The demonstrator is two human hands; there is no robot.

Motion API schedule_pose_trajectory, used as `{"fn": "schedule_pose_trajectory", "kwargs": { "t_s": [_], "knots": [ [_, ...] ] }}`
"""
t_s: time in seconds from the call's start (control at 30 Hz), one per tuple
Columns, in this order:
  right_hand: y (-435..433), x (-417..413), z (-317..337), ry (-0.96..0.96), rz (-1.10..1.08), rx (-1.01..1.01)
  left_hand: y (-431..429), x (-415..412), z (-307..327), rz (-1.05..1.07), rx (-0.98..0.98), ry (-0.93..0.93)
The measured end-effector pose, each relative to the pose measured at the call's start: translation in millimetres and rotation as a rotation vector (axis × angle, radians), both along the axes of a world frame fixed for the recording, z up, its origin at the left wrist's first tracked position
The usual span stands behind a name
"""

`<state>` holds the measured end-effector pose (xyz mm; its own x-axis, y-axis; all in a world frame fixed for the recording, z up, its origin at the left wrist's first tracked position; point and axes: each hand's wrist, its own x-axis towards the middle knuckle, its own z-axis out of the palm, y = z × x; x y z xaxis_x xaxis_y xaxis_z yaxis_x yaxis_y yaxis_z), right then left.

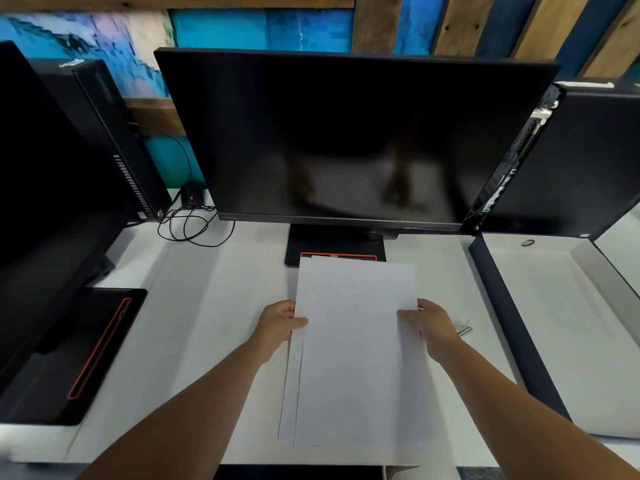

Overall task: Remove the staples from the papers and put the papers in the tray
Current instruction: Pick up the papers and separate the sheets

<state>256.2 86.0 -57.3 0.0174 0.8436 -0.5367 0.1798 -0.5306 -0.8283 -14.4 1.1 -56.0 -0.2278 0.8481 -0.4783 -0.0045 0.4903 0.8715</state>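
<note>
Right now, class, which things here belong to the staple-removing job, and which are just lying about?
Job: papers, held by left hand and right hand; navy-edged tray; small metallic item, possibly the staple remover.
Lying about: monitor; computer tower; cables.

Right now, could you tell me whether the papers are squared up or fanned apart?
Fanned slightly: a lower sheet's edge shows along the left of the papers, gripped by the left hand and right hand.

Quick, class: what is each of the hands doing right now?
Left hand: holds the left edge of the papers, thumb on top.
Right hand: holds their right edge, thumb on top.
</note>
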Motion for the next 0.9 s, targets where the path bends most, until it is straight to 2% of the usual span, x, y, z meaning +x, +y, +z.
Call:
{"fn": "schedule_pose_trajectory", "kwargs": {
  "t_s": [0.07,0.2,0.3,0.6,0.9],
  "knots": [
    [0.0,-1.2,2.6,0.034,0.004,-0.023,1.4,1.5,0.1,-0.025,0.011,0.112],
    [4.2,-5.3,-0.7,0.014,-0.041,-0.028,5.5,2.6,-3.8,-0.058,0.003,0.448],
    [6.1,-9.4,-6.5,-0.022,-0.062,-0.017,7.9,7.1,-1.9,-0.051,-0.021,0.533],
    [6.2,-18.3,-9.2,-0.091,-0.066,-0.02,16.5,13.2,1.4,0.192,-0.12,0.216],
    [4.5,-15.2,-6.5,-0.04,-0.062,-0.032,20.8,12.7,-3.9,0.225,-0.131,0.062]
  ]
}}
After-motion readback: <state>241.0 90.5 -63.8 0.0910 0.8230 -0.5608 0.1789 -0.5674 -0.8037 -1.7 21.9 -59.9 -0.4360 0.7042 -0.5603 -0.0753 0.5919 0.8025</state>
